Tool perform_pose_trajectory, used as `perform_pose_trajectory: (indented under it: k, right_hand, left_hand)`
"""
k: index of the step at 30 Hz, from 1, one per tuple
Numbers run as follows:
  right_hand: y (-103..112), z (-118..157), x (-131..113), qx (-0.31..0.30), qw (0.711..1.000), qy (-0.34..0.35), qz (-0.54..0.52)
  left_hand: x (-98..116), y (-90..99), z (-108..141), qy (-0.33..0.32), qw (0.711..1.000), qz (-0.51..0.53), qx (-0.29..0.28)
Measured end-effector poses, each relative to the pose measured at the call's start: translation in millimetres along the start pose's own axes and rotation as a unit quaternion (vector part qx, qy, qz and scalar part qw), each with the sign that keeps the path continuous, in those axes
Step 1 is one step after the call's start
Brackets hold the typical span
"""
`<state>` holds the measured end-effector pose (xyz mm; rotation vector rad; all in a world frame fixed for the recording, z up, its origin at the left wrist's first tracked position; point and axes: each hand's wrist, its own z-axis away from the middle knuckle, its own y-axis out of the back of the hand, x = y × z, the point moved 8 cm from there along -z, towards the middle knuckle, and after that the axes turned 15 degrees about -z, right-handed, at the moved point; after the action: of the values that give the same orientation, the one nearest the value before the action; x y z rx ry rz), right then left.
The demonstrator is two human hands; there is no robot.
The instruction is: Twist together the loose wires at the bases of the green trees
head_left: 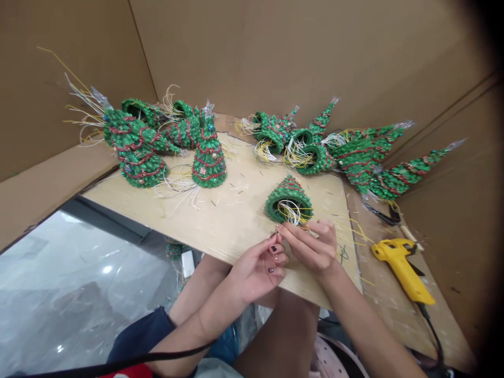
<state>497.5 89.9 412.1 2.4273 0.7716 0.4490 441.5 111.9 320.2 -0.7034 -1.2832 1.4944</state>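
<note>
A small green tree (289, 197) with red garland lies on the board, its hollow base facing me and white and yellow wires (291, 211) coming out. Just below that base, my left hand (262, 265) is closed, thumb and finger pinched at the wire ends. My right hand (311, 244) meets it there, its fingertips also pinched on thin wire ends. The exact spot between the fingertips is too small to make out. An upright tree (209, 155) with a clear star stands to the left, wires spreading from its base.
More trees lie piled at the left (136, 149) and right (362, 157). A yellow glue gun (405, 268) lies at the right, below black-handled pliers (380, 214). Wire scraps dot the wooden board (177, 220). Cardboard walls (244, 58) surround it.
</note>
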Motion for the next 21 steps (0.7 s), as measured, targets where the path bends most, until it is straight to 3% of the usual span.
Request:
perform_pose_trajectory:
  k: [6, 13, 15, 18, 21]
  right_hand:
    - [-2, 1, 0, -0.016, 1.000, 0.001, -0.007]
    - [-4, 1, 2, -0.027, 0.999, -0.019, 0.007]
    - [-3, -1, 2, -0.009, 1.000, -0.020, 0.009]
    - [-1, -3, 4, 0.012, 0.999, -0.029, 0.012]
    - [1, -6, 5, 0.023, 0.999, -0.039, 0.010]
  left_hand:
    - [6, 11.0, -1, -0.028, 0.992, -0.110, 0.048]
    - [35, 7.0, 9, -0.132, 0.924, -0.344, 0.100]
    - [51, -1.9, 11, -0.173, 0.870, -0.451, 0.098]
    - [70, -21.3, 13, -0.208, 0.765, -0.605, 0.068]
    - [82, -42.2, 16, -0.239, 0.626, -0.740, 0.051]
